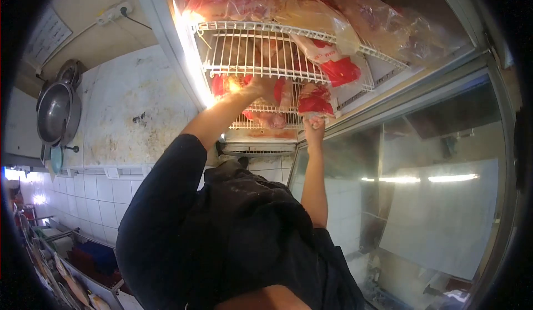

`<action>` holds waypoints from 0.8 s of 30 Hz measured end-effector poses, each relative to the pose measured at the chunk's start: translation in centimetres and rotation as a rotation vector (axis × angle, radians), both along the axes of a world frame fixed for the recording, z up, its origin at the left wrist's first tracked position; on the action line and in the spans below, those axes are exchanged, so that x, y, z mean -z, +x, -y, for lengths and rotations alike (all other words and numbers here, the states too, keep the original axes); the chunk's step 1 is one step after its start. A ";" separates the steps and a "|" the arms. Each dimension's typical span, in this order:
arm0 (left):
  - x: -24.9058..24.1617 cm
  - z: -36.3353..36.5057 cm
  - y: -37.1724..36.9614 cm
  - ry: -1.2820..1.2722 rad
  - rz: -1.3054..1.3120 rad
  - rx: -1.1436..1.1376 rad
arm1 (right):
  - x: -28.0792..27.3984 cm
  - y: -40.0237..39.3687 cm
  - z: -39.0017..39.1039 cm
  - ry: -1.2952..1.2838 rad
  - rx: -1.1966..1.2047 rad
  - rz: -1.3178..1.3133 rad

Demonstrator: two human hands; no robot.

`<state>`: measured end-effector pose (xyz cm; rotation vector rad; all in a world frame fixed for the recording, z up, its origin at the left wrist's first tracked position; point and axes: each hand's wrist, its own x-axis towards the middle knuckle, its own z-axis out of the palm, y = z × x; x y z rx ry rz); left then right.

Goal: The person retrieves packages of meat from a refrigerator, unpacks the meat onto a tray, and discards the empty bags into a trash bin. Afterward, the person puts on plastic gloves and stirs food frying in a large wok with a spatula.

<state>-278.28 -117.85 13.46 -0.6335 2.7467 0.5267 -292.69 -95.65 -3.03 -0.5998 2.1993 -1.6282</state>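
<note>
Inside a lit upright fridge, my right hand (pixel 315 123) is closed on the near end of a red-and-clear plastic bag of what looks like meat (pixel 315 100). The bag is at the right side of a lower shelf. My left hand (pixel 259 87) reaches under the wire shelf above, among red-and-clear bags. Its fingers are mostly hidden, so its grip cannot be made out. Just right of it is a red package (pixel 279 91); to its left is another red package (pixel 221 84). A further bag of meat (pixel 269 119) lies lower down.
Overhead, a white wire shelf (pixel 266 69) bears a red-ended bag (pixel 338 71), with large clear bags (pixel 383 18) higher up. The glass fridge door (pixel 411 199) stands open on the right. Metal pans (pixel 54 113) hang on the left wall.
</note>
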 end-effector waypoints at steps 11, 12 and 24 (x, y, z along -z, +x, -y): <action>0.1 -1.6 0.7 -0.232 -0.174 -0.054 | -3.9 11.0 -1.2 -0.060 -0.501 0.337; -0.8 -2.3 1.3 -0.241 -0.190 -0.028 | -4.3 11.7 -1.1 -0.068 -0.533 0.384; -5.7 -6.2 4.8 0.258 -0.745 -0.114 | -6.9 13.4 4.0 -0.465 -0.634 0.057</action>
